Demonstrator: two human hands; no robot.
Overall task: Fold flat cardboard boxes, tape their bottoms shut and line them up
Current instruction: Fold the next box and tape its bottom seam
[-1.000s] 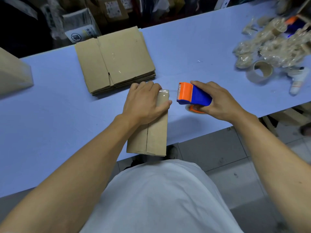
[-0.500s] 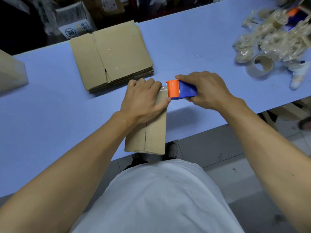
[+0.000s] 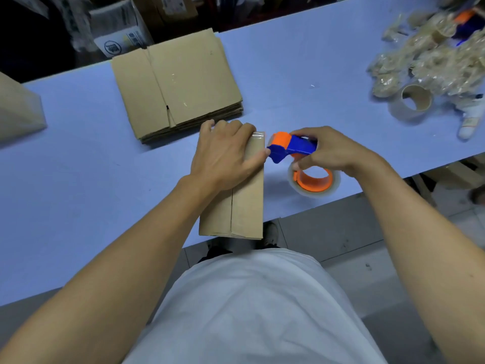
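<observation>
Brown box (image 3: 244, 195) on the pale blue counter (image 3: 78, 179), folded up, near end overhanging the counter's front edge. Plain cardboard, a seam running lengthwise down the upper face, a strip of clear glossy tape (image 3: 256, 136) across the far end. Left hand (image 3: 225, 156) flat on the far half of the box, fingers straight and pressing, thumb reaching the right edge. Right hand (image 3: 330, 153) just beside the box, fingers curled round the blue handle of a dispenser (image 3: 291, 147), its orange head touching the box's right edge by the thumb; clear roll on an orange hub (image 3: 315, 179) hanging under the hand. Flat boxes (image 3: 175, 82) stacked just behind. Crumpled tape (image 3: 433, 61) and a spent core (image 3: 412, 102) far right.
</observation>
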